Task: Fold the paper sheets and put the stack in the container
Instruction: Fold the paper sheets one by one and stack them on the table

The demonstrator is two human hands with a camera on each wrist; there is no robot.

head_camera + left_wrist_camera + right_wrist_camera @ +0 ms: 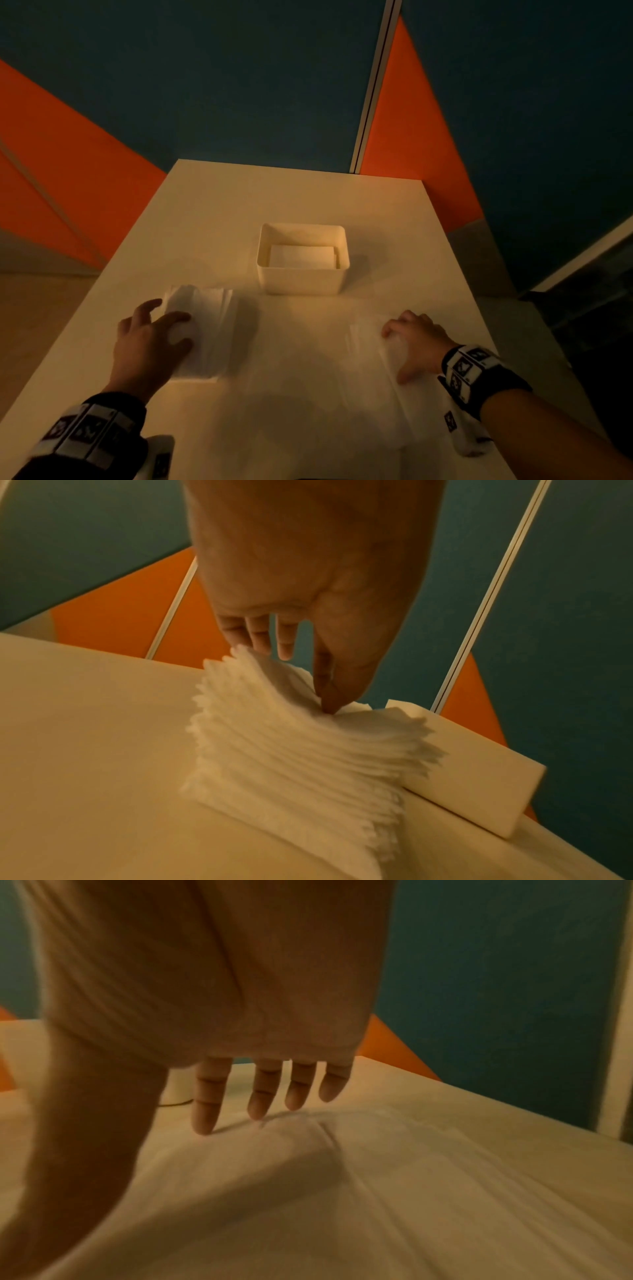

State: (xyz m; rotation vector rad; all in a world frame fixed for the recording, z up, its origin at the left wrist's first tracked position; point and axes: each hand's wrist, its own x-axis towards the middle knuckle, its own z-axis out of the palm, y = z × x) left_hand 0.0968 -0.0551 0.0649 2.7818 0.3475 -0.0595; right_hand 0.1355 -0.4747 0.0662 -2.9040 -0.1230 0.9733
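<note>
A thick stack of white paper sheets (pixel 209 329) lies on the left of the table. My left hand (pixel 169 311) is on it. In the left wrist view the thumb (pixel 329 704) presses the stack (pixel 291 756) while the fingers pull its far top sheets up into a curl. A single sheet (pixel 370 370) lies spread flat at the right. My right hand (pixel 397 329) rests on it with straight fingertips (pixel 205 1123) touching the sheet (pixel 394 1177). The white container (pixel 301 281) stands behind, mid-table, with folded paper (pixel 301 255) inside.
The white table (pixel 239 205) runs back to teal and orange wall panels. The container's wall (pixel 479 785) stands close to the right of the stack. Each wrist wears a black band with white marker blocks (pixel 469 366).
</note>
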